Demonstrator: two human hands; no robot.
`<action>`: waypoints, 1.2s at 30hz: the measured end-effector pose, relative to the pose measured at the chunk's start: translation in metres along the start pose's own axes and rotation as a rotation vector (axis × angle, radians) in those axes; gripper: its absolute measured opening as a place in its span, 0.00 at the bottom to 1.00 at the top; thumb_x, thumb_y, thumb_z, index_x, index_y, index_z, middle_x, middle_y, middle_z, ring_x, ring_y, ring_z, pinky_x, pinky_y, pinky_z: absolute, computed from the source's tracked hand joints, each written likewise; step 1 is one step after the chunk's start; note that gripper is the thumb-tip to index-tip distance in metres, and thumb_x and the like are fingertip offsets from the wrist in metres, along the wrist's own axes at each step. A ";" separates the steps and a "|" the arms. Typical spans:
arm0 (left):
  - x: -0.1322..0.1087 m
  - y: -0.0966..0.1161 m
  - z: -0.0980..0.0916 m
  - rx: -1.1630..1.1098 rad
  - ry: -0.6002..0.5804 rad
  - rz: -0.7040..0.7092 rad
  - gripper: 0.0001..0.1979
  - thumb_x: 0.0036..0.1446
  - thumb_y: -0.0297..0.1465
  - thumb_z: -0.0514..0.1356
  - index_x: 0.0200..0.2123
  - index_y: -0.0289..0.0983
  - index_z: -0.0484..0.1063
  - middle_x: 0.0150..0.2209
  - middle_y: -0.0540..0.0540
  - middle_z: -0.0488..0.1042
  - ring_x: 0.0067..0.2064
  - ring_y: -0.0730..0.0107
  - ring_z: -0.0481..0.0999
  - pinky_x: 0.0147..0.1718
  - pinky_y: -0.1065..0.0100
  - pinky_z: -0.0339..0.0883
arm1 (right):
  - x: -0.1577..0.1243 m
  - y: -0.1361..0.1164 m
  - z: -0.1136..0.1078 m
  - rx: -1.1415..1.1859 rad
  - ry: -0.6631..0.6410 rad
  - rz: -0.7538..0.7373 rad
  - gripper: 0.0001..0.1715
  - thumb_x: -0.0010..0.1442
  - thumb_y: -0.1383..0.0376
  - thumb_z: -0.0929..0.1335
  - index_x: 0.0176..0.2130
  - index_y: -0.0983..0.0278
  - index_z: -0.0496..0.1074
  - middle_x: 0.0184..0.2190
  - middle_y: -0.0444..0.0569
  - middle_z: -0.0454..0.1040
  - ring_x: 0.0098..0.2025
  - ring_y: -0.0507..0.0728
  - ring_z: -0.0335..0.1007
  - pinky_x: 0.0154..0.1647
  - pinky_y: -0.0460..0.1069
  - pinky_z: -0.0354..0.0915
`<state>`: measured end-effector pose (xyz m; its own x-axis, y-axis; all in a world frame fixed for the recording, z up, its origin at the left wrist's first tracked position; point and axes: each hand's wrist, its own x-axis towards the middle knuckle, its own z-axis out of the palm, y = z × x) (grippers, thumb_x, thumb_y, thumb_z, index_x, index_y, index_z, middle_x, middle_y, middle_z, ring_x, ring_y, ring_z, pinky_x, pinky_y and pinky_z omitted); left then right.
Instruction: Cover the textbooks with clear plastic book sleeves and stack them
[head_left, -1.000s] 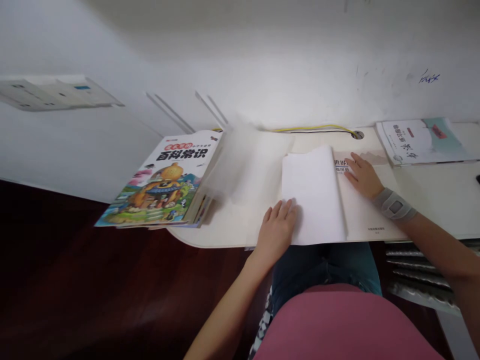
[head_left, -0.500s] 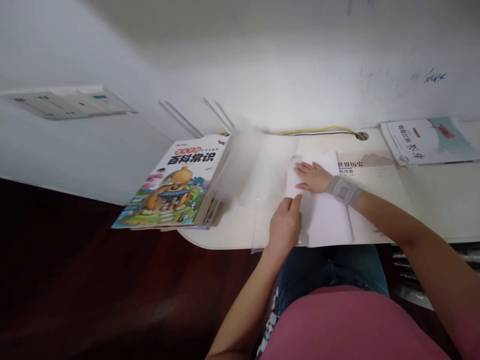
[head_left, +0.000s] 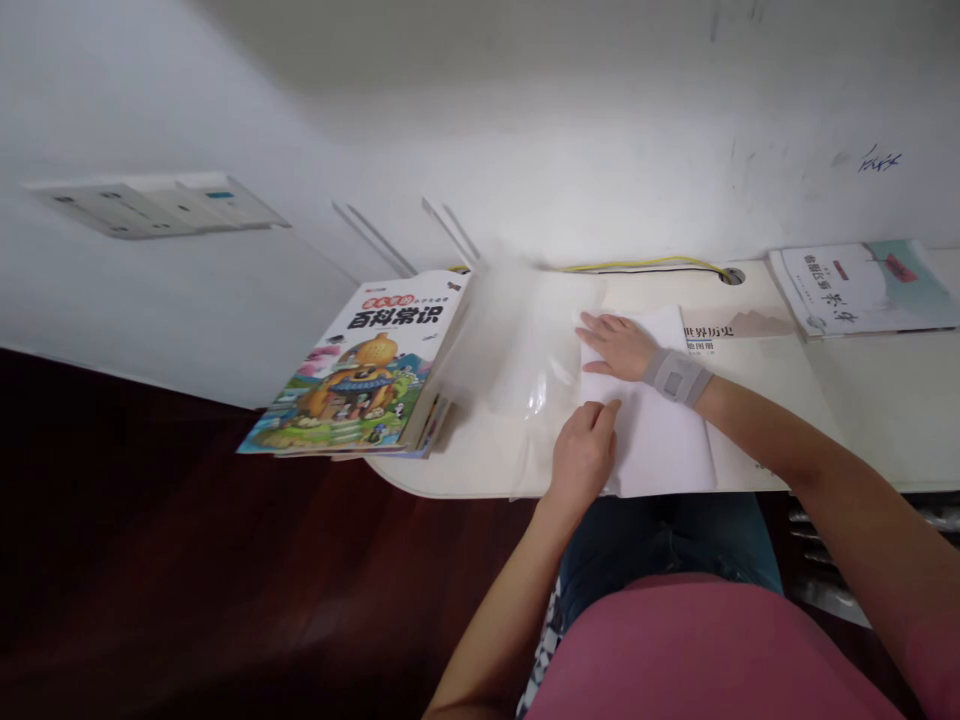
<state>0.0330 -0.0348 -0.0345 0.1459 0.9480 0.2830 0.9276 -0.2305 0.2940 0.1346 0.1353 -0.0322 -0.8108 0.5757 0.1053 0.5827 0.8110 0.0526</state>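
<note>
A paperback atlas (head_left: 750,370) lies on the desk before me, and a blank white sheet or inside page (head_left: 660,430) covers its left part. To the left of the page spreads a clear plastic book cover (head_left: 525,350), shiny and wrinkled. My right hand (head_left: 616,345), with a grey band at its wrist, rests flat with fingers spread on the upper part of the page, fingertips at the plastic's edge. My left hand (head_left: 585,450) is closed on the plastic cover along the page's lower left edge. Its fingertips are partly hidden.
On the left a stack of books (head_left: 360,370) overhangs the desk's rounded corner. Another booklet (head_left: 862,285) lies at the far right. A yellow cable (head_left: 652,262) runs along the wall to a round desk hole (head_left: 731,276). A wall socket panel (head_left: 157,205) is at the left.
My right hand has slid slightly left across the white page to the plastic's edge. My left hand keeps its hold at the page's edge. The view has shifted a little.
</note>
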 end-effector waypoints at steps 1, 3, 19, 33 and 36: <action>0.000 -0.001 0.000 -0.003 0.003 -0.006 0.21 0.60 0.23 0.45 0.53 0.35 0.68 0.39 0.41 0.72 0.42 0.63 0.72 0.42 0.62 0.68 | -0.002 0.000 -0.002 0.006 -0.027 -0.021 0.37 0.65 0.49 0.56 0.65 0.67 0.54 0.68 0.56 0.49 0.64 0.68 0.53 0.61 0.59 0.53; -0.001 -0.003 0.000 -0.013 0.011 -0.029 0.21 0.59 0.23 0.45 0.53 0.35 0.69 0.40 0.41 0.72 0.41 0.64 0.73 0.43 0.62 0.69 | -0.011 0.002 -0.008 0.030 -0.081 -0.078 0.34 0.66 0.52 0.57 0.65 0.65 0.55 0.67 0.54 0.53 0.62 0.66 0.55 0.60 0.59 0.55; -0.021 -0.005 -0.019 0.024 -0.267 -0.102 0.25 0.56 0.25 0.52 0.59 0.36 0.61 0.38 0.43 0.72 0.40 0.63 0.73 0.42 0.61 0.68 | -0.177 0.007 0.007 0.302 0.123 0.127 0.52 0.58 0.40 0.61 0.67 0.68 0.46 0.69 0.65 0.39 0.69 0.70 0.37 0.65 0.66 0.50; -0.034 0.006 -0.009 0.268 -0.154 0.056 0.20 0.61 0.42 0.54 0.53 0.40 0.70 0.66 0.37 0.55 0.66 0.38 0.52 0.57 0.41 0.55 | -0.173 0.010 0.011 0.369 0.236 0.176 0.43 0.64 0.47 0.57 0.68 0.66 0.41 0.69 0.62 0.40 0.68 0.69 0.45 0.63 0.66 0.54; -0.031 0.005 -0.006 0.288 -0.174 0.019 0.23 0.61 0.44 0.54 0.56 0.40 0.68 0.67 0.36 0.52 0.66 0.36 0.49 0.57 0.38 0.54 | -0.174 0.011 0.013 0.375 0.265 0.167 0.43 0.64 0.47 0.57 0.69 0.64 0.41 0.69 0.61 0.40 0.67 0.69 0.46 0.63 0.66 0.54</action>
<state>0.0310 -0.0671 -0.0365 0.1975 0.9731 0.1183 0.9796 -0.2004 0.0130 0.2811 0.0456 -0.0629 -0.6375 0.6944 0.3339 0.6041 0.7194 -0.3429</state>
